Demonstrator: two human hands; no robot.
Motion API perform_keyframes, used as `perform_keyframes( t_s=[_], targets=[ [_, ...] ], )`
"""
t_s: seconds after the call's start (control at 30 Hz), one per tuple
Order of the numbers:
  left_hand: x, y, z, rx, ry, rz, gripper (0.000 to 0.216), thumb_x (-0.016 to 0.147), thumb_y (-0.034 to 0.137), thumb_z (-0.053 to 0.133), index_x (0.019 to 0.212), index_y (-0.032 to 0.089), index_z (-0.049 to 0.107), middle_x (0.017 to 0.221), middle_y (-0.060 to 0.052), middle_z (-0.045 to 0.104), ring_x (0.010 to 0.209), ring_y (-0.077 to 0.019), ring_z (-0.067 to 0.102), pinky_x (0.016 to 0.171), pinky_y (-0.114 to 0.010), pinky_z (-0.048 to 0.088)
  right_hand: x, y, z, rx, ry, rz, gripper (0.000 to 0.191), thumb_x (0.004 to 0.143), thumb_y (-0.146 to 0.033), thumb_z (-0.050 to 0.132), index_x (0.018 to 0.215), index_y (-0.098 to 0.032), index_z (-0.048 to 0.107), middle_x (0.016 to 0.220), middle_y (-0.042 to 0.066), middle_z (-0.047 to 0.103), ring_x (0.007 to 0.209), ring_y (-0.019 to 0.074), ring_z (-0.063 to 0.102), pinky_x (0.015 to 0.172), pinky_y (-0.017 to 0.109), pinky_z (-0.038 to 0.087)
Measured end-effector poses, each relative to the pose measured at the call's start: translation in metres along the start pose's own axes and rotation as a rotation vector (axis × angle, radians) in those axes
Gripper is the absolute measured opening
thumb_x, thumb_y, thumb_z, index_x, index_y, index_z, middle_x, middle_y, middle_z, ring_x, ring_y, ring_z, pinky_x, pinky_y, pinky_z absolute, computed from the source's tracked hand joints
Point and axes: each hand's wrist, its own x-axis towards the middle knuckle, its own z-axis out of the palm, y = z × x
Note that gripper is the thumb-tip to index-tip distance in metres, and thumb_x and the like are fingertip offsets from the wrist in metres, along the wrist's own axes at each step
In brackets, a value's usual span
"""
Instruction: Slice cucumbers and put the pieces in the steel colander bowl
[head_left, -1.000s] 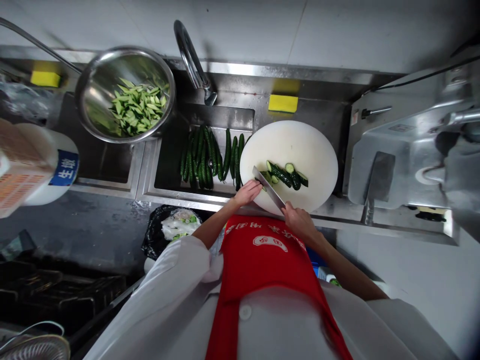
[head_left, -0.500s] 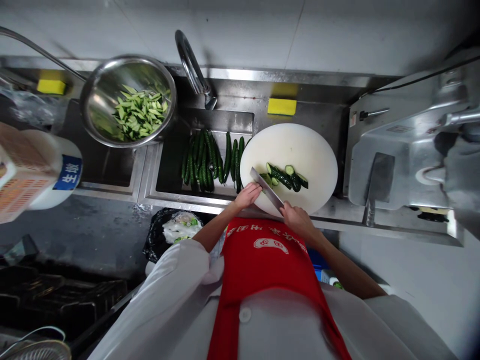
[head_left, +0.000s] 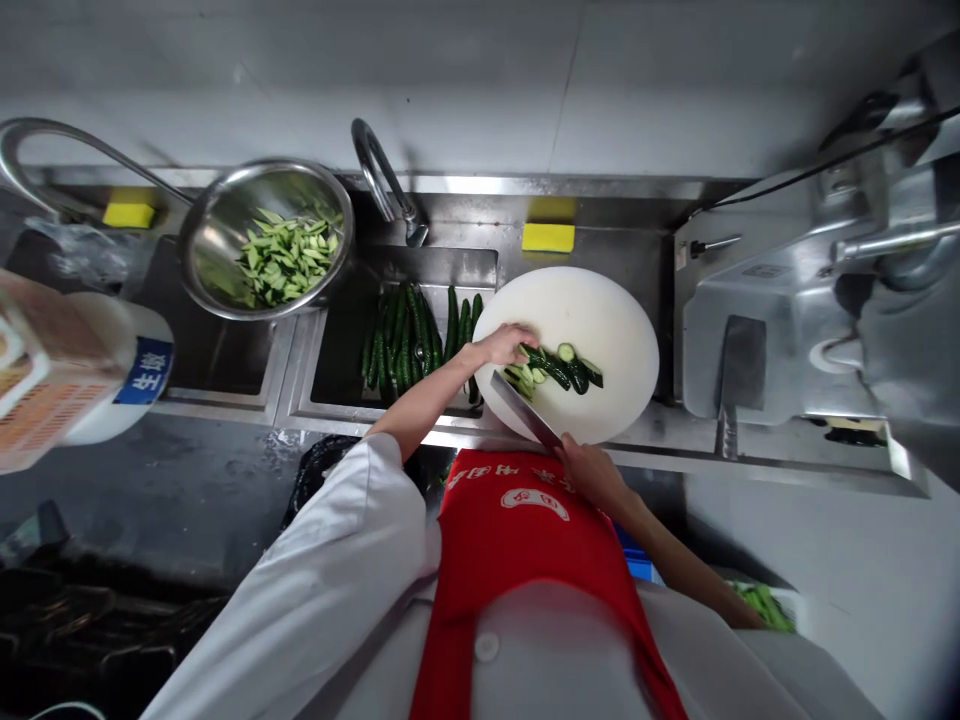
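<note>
My left hand (head_left: pixel 507 343) reaches over the left side of the round white cutting board (head_left: pixel 615 310), its fingers closed on the end of a dark green cucumber piece (head_left: pixel 553 368). Held low by my right hand (head_left: pixel 592 470), a kitchen knife (head_left: pixel 523 408) slants across the board's near-left edge, blade pointing up and left. Pale cut slices (head_left: pixel 519 380) lie between the blade and my left fingers. More cucumber chunks (head_left: pixel 579 374) rest together to the right, one with its round cut face upward.
Whole cucumbers (head_left: pixel 401 335) lie in the sink left of the board. A steel bowl (head_left: pixel 202 250) holds cut cucumber pieces. Behind are a faucet (head_left: pixel 379 165) and a yellow sponge (head_left: pixel 548 237). A slicing machine (head_left: pixel 795 300) stands right, with a cleaver (head_left: pixel 742 365) on it.
My left hand has moved from beside the knife blade up to the cucumber pieces. The knife has come slightly down and left, clear of the chunks. The camera view has tilted up.
</note>
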Motion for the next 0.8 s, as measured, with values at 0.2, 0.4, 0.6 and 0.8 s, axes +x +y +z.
perform_keyframes(
  t_s=[0.2, 0.4, 0.6, 0.8],
  targets=[
    [-0.042, 0.001, -0.023, -0.27, 0.202, -0.253, 0.037, 0.074, 0.05, 0.07, 0.068, 0.015, 0.056, 0.062, 0.004, 0.049, 0.056, -0.0083, 0.043, 0.053, -0.021, 0.034, 0.006, 0.001, 0.002, 0.071, 0.065, 0.052, 0.032, 0.103, -0.038, 0.025, 0.115, -0.018, 0.046, 0.092, 0.012, 0.069, 0.088, 0.0244, 0.069, 0.07, 0.028, 0.042],
    [-0.096, 0.025, 0.033, -0.536, 0.495, -0.682, 0.049, 0.07, 0.062, 0.07, 0.075, 0.014, 0.062, 0.06, 0.0, 0.058, 0.046, -0.0084, 0.048, 0.045, -0.021, 0.036, 0.007, 0.003, 0.004, 0.131, 0.141, 0.178, 0.034, 0.103, -0.036, 0.02, 0.113, -0.016, 0.046, 0.086, 0.012, 0.069, 0.084, 0.0236, 0.07, 0.073, 0.029, 0.044],
    [-0.098, 0.073, 0.116, -0.374, 0.528, -0.861, 0.052, 0.087, 0.061, 0.053, 0.061, 0.015, 0.058, 0.05, -0.002, 0.055, 0.047, -0.0117, 0.052, 0.049, -0.024, 0.042, 0.009, 0.0, 0.005, 0.018, 0.121, 0.077, 0.033, 0.103, -0.032, 0.022, 0.117, -0.015, 0.046, 0.084, 0.012, 0.069, 0.083, 0.0239, 0.07, 0.071, 0.029, 0.045],
    [-0.108, 0.069, 0.112, 0.064, 0.697, -0.335, 0.029, 0.097, 0.038, 0.047, 0.091, 0.016, 0.066, 0.091, -0.009, 0.062, 0.086, -0.0174, 0.06, 0.078, -0.03, 0.051, 0.009, 0.007, 0.008, -0.047, 0.127, 0.033, 0.033, 0.102, -0.03, 0.022, 0.117, -0.014, 0.046, 0.083, 0.011, 0.069, 0.082, 0.0245, 0.07, 0.067, 0.029, 0.044]
  ],
)
